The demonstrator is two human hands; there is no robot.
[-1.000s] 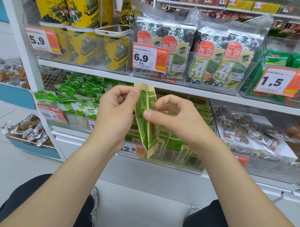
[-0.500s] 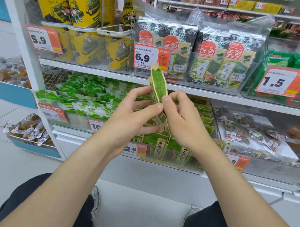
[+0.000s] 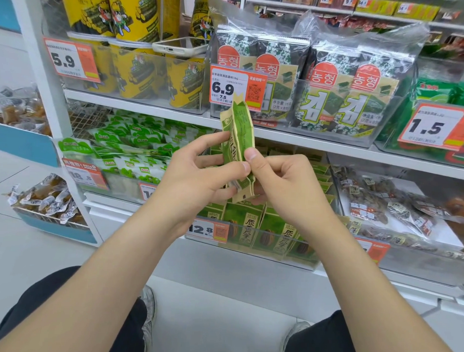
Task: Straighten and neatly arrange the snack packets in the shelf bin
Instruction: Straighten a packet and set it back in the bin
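The packet (image 3: 237, 128) is a flat pouch of matte paper-like film, green in the centre with tan crimped edges and a notched top seal. It is held upright and edge-on, in front of the shelf, above the bin (image 3: 251, 255). The left hand (image 3: 196, 180) grips its lower half, thumb pressed on the near edge and fingers curled behind. The right hand (image 3: 285, 185) pinches the same edge between thumb and forefinger, the remaining fingers curled underneath (both thumb tips touch). The bin is a clear, rigid plastic box with a straight front wall, and it carries one orange price tag (image 3: 206, 230) at its left corner. Inside it stand matching green packets (image 3: 246, 226), upright and in rows; three printed faces show at the front wall, while those further back cannot be counted. On the shelf above, one glossy white phone (image 3: 177, 46) lies flat on yellow cylindrical tubs (image 3: 134, 72). Beside them, four dark seaweed packs (image 3: 346, 101) sit inside crinkled clear bags.
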